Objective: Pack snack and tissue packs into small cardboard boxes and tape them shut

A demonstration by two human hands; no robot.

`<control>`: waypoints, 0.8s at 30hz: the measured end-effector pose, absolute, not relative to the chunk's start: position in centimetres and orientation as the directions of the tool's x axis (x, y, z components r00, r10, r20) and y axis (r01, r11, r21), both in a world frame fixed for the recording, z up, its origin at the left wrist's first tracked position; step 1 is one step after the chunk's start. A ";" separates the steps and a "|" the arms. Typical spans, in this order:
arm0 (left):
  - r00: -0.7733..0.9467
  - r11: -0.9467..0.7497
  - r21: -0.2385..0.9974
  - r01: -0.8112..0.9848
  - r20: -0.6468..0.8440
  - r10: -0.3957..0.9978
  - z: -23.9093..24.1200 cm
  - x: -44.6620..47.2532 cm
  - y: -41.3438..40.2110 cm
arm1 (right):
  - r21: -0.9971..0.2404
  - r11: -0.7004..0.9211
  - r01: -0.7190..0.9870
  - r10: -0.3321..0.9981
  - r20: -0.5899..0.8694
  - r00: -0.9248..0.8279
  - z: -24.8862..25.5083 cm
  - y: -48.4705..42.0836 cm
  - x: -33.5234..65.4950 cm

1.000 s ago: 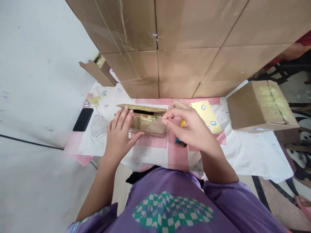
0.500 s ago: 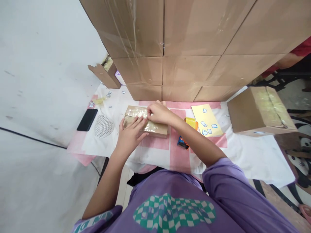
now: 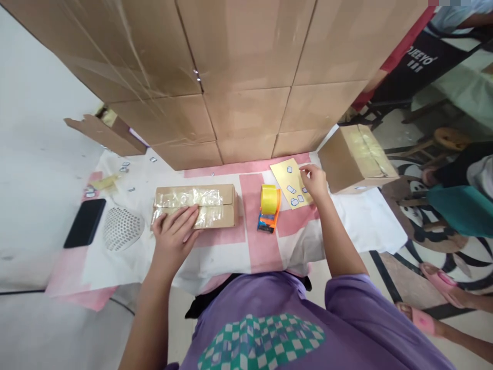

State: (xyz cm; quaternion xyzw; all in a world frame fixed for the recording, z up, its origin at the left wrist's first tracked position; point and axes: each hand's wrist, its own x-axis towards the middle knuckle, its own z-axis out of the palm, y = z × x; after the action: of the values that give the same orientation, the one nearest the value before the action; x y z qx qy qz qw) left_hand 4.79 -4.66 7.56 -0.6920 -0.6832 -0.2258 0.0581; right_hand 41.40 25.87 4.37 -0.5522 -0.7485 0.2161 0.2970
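My left hand (image 3: 175, 234) lies flat on a small cardboard box (image 3: 227, 198), fingers stretched over its front left part. Clear tape runs along the box's top seam. My right hand (image 3: 315, 182) is at the right edge of a yellow sheet (image 3: 283, 177) that carries several small blue-edged stickers (image 3: 291, 189). Its thumb and fingertips are pinched together; whatever may be between them is too small to make out. Between the box and the sheet lies an orange tape dispenser (image 3: 276, 210) with a yellow roll of tape (image 3: 268, 199).
Stacked cartons (image 3: 246, 113) rise behind the table. A taped box (image 3: 342, 159) stands at the right, an opened carton (image 3: 123, 136) at the back left. A phone (image 3: 85, 223) and a white perforated shell (image 3: 122, 228) lie on the left. Another person's feet (image 3: 442, 285) show at the right.
My right hand has left the box top and moved right to the yellow sheet. My left hand stays on the box. The view has swung to the right.
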 end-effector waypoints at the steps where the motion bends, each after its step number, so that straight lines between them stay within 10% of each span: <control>1: -0.043 -0.054 0.229 0.972 0.398 0.917 7.3 4.7 -4.6 | -0.648 0.310 0.695 0.949 0.176 -0.260 3.6 26.4 42.4; 9: -0.046 -0.042 0.202 0.978 0.411 0.911 7.0 4.7 -4.5 | -0.595 0.538 0.598 0.745 0.003 -0.667 1.4 26.0 43.7; 24: -0.003 -0.073 0.146 0.987 0.464 0.886 6.7 4.4 -4.1 | -0.547 0.605 0.578 0.711 0.045 -0.702 1.2 25.4 44.3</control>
State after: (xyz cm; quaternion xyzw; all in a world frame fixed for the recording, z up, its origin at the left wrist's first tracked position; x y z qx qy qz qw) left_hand 4.39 -4.10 6.72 -0.6972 -0.6715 -0.2248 0.1120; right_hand 44.34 25.41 1.16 -0.3637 -0.8863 0.2554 0.1300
